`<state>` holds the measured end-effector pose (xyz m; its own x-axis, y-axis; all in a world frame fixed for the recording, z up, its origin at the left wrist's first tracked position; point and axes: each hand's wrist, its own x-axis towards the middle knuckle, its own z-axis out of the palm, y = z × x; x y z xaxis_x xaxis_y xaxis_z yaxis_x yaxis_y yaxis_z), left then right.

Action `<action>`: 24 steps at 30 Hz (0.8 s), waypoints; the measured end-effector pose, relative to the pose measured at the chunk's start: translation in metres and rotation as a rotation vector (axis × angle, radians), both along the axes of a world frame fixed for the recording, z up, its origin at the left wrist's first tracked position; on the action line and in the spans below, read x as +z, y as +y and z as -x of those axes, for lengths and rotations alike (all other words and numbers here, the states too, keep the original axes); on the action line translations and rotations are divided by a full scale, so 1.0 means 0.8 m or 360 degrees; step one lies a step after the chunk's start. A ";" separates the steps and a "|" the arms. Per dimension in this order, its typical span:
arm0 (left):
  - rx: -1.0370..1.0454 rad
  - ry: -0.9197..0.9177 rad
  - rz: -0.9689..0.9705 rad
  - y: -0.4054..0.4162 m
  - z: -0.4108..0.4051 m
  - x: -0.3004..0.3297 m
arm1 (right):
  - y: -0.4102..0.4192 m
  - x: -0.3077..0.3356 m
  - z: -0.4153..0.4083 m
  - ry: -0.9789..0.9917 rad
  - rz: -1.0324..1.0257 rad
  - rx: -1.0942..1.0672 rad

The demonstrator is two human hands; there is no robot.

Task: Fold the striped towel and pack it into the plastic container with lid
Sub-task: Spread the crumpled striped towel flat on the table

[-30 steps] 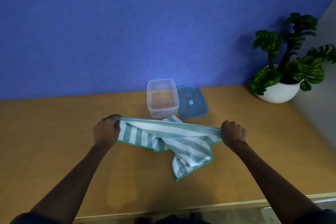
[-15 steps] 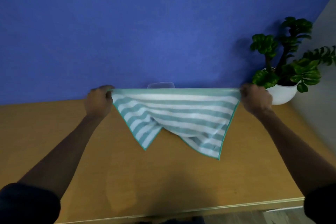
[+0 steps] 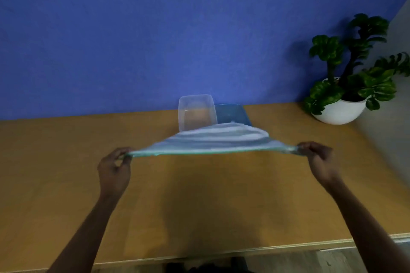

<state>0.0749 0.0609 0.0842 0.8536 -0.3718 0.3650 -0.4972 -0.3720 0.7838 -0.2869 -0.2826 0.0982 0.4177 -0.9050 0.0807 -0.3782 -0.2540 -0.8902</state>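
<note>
The striped towel (image 3: 217, 139), teal and white, is stretched in the air between my hands, blurred by motion and billowing away from me over the table. My left hand (image 3: 114, 168) pinches its left corner and my right hand (image 3: 319, 162) pinches its right corner. Behind the towel stands the clear plastic container (image 3: 196, 112), open on top, its near wall partly hidden by the cloth. Just right of the container lies the blue lid (image 3: 231, 113), its front edge covered by the towel.
A wooden table (image 3: 199, 206) runs from the blue wall to a front edge close to me. A potted plant in a white bowl (image 3: 341, 111) stands at the back right corner beside a grey side wall.
Both hands lifted the towel off the table, held it hanging spread, then came down and toward me. The towel now swings out flat, away from me, toward the container.
</note>
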 end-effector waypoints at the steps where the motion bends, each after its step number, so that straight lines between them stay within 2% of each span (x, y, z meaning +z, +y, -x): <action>1: -0.0042 0.0041 -0.0046 0.013 0.009 -0.020 | 0.007 -0.016 0.008 0.0070 -0.0034 0.0000; 7: -0.0133 0.0281 -0.0295 0.079 0.054 -0.110 | 0.039 -0.100 0.052 0.0439 -0.0173 0.0076; 13: -0.0170 0.0265 -0.0508 0.111 0.076 -0.153 | 0.057 -0.140 0.086 0.0776 -0.0135 0.0229; 18: -0.0276 0.0274 -0.0779 0.135 0.081 -0.163 | 0.073 -0.144 0.103 0.0935 -0.0057 0.0358; 24: -0.0413 0.0067 -0.0684 0.147 0.095 -0.160 | 0.091 -0.144 0.113 0.1060 0.0001 0.0341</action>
